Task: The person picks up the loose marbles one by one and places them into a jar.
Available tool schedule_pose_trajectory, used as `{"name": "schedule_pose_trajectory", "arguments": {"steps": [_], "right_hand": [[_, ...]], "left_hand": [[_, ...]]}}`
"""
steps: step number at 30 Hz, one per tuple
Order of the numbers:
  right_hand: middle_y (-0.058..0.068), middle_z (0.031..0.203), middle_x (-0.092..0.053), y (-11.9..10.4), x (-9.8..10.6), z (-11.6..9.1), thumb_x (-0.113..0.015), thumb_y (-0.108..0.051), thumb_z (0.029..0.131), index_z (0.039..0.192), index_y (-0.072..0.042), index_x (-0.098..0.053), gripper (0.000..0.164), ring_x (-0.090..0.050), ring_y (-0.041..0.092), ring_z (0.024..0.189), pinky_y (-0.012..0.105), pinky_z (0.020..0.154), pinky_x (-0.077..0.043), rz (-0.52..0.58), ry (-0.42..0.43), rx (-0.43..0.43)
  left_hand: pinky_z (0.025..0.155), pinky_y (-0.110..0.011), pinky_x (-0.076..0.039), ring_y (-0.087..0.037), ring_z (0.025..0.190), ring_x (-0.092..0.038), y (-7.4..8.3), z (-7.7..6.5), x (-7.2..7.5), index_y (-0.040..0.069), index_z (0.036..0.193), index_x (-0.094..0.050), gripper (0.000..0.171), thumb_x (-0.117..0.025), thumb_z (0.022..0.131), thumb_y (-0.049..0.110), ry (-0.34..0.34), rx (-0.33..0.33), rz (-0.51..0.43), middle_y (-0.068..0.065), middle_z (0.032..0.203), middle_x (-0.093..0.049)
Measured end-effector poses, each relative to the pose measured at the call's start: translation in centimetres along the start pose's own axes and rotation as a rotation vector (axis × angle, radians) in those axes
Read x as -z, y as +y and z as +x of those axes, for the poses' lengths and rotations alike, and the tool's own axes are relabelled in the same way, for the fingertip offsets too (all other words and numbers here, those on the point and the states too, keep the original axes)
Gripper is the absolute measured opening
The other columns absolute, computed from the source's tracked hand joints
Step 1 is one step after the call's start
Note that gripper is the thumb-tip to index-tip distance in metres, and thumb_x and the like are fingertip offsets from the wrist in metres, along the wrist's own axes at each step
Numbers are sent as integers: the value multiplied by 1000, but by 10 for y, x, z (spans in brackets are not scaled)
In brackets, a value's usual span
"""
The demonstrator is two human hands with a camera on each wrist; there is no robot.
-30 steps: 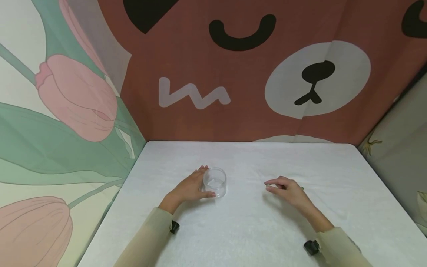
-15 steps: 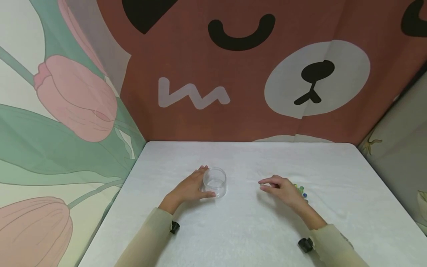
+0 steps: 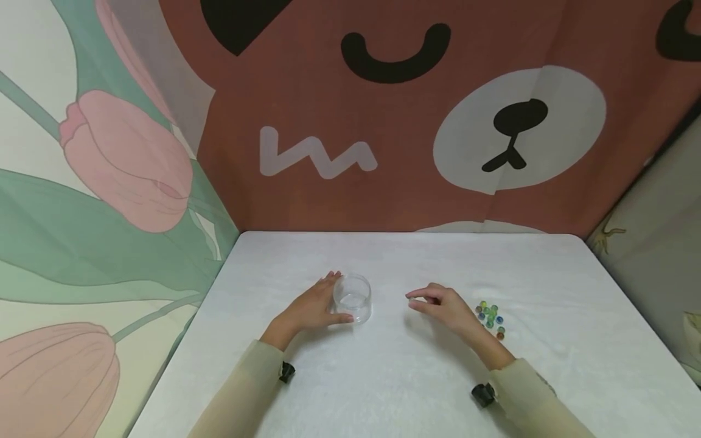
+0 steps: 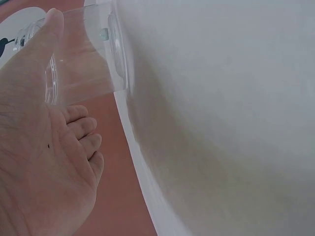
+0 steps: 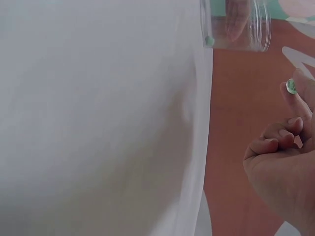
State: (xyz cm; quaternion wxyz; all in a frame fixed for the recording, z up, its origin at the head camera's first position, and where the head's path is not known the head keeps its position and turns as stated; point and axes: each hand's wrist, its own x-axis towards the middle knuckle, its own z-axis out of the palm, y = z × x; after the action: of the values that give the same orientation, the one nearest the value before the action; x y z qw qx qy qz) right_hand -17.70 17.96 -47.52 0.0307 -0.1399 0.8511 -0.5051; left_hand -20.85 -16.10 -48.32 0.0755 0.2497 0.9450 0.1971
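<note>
My left hand (image 3: 310, 304) rests against a clear, lidless jar (image 3: 358, 304), thumb at its near side and fingers round its far left side. The jar stands upright on the white-covered table. A pale green marble (image 4: 104, 34) lies at its bottom in the left wrist view. To the right of the jar, my right hand (image 3: 443, 306) pinches a green-and-white marble (image 5: 291, 86) between thumb and index finger, above the table. The other right fingers are curled in. Several loose marbles (image 3: 490, 313), green, yellow, blue and amber, lie on the table behind the right hand.
A white cloth covers the table (image 3: 383, 383). At its back edge hangs a brown curtain with a bear face (image 3: 394, 152), and a tulip-patterned one (image 3: 131, 158) hangs to the left. Each wrist wears a small black camera (image 3: 483, 395).
My right hand has moved left toward the jar with the pinched marble, uncovering the loose marbles on the table. My left hand and the jar have stayed put.
</note>
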Motion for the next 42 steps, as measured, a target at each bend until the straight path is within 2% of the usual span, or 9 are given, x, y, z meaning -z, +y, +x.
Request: {"name": "schedule_pose_trajectory", "arguments": {"steps": [8, 15, 23, 30, 37, 42], "right_hand": [[0, 78, -52, -10, -9, 11, -78, -27, 91, 111, -9, -79, 27, -46, 14, 72, 22, 57, -40, 26, -13, 19], [-1, 79, -52, -19, -16, 15, -79, -26, 90, 108, -15, -80, 21, -46, 14, 74, 21, 59, -39, 45, -13, 6], [-1, 79, -52, -27, -32, 22, -79, -28, 90, 110, -14, -79, 24, -47, 17, 76, 22, 57, -38, 57, -29, -12], [-1, 79, -52, -33, -39, 26, -79, -27, 90, 109, -19, -80, 21, -48, 17, 76, 22, 59, -39, 64, -13, -14], [-1, 78, -52, -37, -46, 31, -79, -28, 89, 109, -18, -79, 22, -48, 15, 74, 22, 60, -39, 102, -6, 9], [-1, 77, -51, -41, -54, 35, -79, -27, 90, 109, -18, -80, 22, -46, 15, 74, 21, 60, -39, 131, -10, -15]], "left_hand": [[127, -42, -17, -25, 156, -16, 1, -1, 3, 10, 161, -26, 107, -72, 83, 66, 9, 8, -15, -10, 167, -24], [127, -43, -19, -26, 156, -16, 0, -1, 2, 10, 161, -27, 108, -70, 82, 71, 10, 0, -14, -10, 167, -25], [126, -43, -21, -26, 156, -17, -1, -2, 1, 9, 161, -26, 113, -66, 80, 77, -4, 17, 6, -10, 167, -26], [127, -45, -19, -27, 155, -18, -2, 0, -1, 9, 160, -29, 107, -71, 82, 69, 6, 0, -18, -11, 166, -28], [127, -45, -19, -28, 155, -18, -2, 0, 0, 12, 160, -29, 105, -71, 82, 68, 1, -1, -13, -11, 166, -27], [127, -44, -18, -28, 155, -18, -2, 0, -2, 12, 160, -29, 103, -72, 83, 66, 8, -11, -11, -11, 166, -27]]}}
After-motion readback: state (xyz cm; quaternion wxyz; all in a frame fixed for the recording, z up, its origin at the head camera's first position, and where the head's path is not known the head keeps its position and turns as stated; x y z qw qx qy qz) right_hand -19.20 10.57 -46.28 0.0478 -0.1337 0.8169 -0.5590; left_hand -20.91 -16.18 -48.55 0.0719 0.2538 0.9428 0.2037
